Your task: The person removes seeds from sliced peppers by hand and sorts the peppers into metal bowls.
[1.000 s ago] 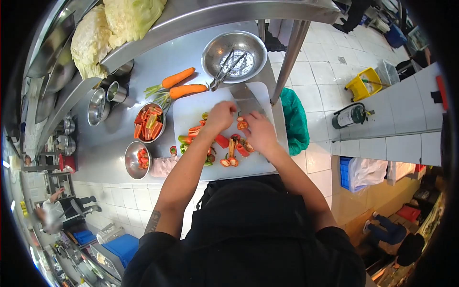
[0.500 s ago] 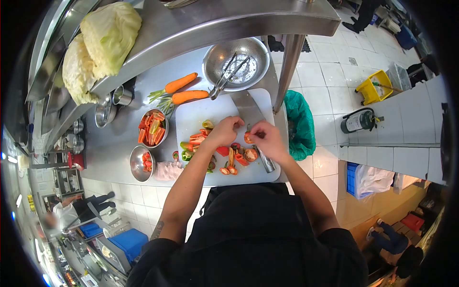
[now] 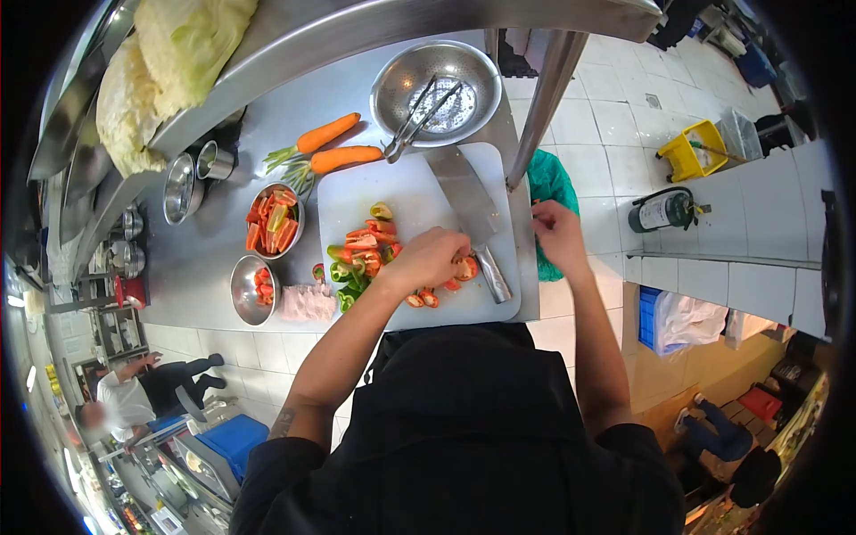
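My left hand (image 3: 434, 258) is over the front part of the white cutting board (image 3: 348, 201), its fingers bent down at the cut peppers; whatever lies under the fingertips is hidden. Red and green pepper pieces (image 3: 366, 247) lie to its left, and a halved red pepper (image 3: 466, 268) is beside its fingers. My right hand (image 3: 558, 234) hangs past the board's right side, above the green bin bag (image 3: 555, 183), with curled fingers; anything between them is too small to tell. A cleaver (image 3: 468, 201) rests on the board between the hands, its metal handle toward me.
Behind the board are two carrots (image 3: 346, 159) and a colander (image 3: 386, 85) with tongs. Bowls of red pepper (image 3: 275, 223) (image 3: 254, 290) stand left. A shelf (image 3: 357, 40) with cabbage (image 3: 192, 49) crosses above; its post (image 3: 545, 107) stands back right.
My right hand has moved off the board to the right, over the bin bag. My left hand has moved down to the pepper pieces near the cleaver handle.
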{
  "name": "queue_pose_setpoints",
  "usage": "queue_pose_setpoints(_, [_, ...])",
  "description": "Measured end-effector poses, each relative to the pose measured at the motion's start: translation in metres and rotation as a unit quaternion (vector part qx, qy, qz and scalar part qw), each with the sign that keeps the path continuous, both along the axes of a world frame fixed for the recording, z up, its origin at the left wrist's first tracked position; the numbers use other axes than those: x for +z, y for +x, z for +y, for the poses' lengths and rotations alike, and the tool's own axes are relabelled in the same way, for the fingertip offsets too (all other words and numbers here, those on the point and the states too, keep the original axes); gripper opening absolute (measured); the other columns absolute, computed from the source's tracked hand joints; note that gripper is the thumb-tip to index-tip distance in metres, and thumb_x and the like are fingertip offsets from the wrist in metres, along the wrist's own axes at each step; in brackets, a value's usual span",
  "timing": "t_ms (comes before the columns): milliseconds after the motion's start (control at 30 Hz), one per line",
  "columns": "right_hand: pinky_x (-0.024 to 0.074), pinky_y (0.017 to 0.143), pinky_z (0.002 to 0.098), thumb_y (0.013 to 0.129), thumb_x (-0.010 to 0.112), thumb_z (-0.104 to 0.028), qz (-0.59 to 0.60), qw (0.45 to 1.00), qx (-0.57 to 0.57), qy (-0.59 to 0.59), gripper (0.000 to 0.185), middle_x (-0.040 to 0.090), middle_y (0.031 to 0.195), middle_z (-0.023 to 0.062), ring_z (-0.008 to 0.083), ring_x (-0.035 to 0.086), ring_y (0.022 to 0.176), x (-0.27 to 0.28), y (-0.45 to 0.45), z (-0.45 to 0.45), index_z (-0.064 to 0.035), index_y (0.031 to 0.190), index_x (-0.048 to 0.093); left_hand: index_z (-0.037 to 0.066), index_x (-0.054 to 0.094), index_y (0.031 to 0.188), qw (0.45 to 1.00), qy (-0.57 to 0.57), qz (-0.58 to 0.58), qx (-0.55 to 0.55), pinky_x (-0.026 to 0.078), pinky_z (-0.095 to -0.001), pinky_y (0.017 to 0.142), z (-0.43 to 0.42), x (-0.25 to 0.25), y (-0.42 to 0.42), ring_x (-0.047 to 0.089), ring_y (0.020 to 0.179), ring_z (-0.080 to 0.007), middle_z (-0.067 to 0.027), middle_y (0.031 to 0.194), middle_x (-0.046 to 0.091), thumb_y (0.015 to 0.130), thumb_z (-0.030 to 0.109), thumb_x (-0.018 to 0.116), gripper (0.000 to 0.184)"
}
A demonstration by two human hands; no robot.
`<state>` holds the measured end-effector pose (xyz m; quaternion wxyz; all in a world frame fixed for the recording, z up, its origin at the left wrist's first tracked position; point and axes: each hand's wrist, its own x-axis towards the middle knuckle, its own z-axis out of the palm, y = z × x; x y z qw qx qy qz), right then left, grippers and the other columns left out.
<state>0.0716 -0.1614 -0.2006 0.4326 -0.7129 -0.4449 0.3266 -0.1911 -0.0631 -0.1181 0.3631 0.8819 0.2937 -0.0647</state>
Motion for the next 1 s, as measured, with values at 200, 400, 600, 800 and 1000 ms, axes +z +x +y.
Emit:
queue_pose_setpoints(200, [0.0428,0.057,0.0289,0.083,0.079,-0.010,-0.185,0.982,-0.023,-0.025,0.016,0.061,0.072,0.0034,0.0091,0.057,0.065,0.050,-0.056,-0.011,-0.0003,0.080,0.067,0.003,0.060,0.097,0.994,-0.084,0.004,0.066,0.051,-0.0396,0.074,-0.002,0.004,-0.003,0.065,0.082,-0.0302,-0.0140,0.089,0.066,0.078,0.007,0.073,0.023])
queue_pose_setpoints(400, [0.0531,0.067,0.0266,0.089,0.073,-0.006,0.247,0.965,0.085,0.010,0.025,0.069,0.096,0.0070,0.0110,0.066,0.078,0.085,-0.080,-0.025,0.0012,0.112,0.068,0.003,0.061,0.103,0.906,-0.306,-0.207,0.208,0.050,-0.0247,0.073,0.002,0.015,-0.018,0.058,0.081,-0.0080,0.0000,0.092,0.061,0.084,0.003,0.076,0.024])
queue_pose_setpoints(600, [0.0579,0.080,0.0274,0.088,0.065,0.008,0.177,0.976,0.041,0.123,0.029,0.066,0.098,0.0045,0.0157,0.068,0.088,0.091,-0.070,-0.030,0.0025,0.117,0.068,0.003,0.062,0.105,0.881,-0.376,-0.243,0.155,0.051,-0.0259,0.075,-0.013,0.036,0.029,0.061,0.081,-0.0103,-0.0023,0.096,0.066,0.088,0.005,0.074,0.020])
queue_pose_setpoints(800, [0.0552,0.087,0.0292,0.080,0.062,0.014,0.200,0.964,-0.176,0.026,0.054,0.061,0.117,0.0124,0.0178,0.064,0.104,0.080,-0.022,-0.054,-0.0024,0.132,0.062,0.001,0.063,0.089,0.963,-0.119,-0.213,0.116,0.052,-0.0334,0.066,-0.014,0.026,0.112,0.066,0.072,-0.0192,-0.0126,0.081,0.068,0.080,0.010,0.078,0.020])
queue_pose_setpoints(1000, [0.0515,0.099,0.0397,0.078,0.064,0.008,0.055,0.955,-0.254,0.141,0.071,0.057,0.133,0.0163,0.0258,0.057,0.121,0.052,-0.003,-0.072,-0.0067,0.145,0.045,0.000,0.065,0.085,0.938,-0.104,-0.287,0.167,0.050,-0.0279,0.064,-0.032,-0.015,0.182,0.061,0.070,-0.0104,-0.0070,0.082,0.069,0.079,0.005,0.077,0.015])
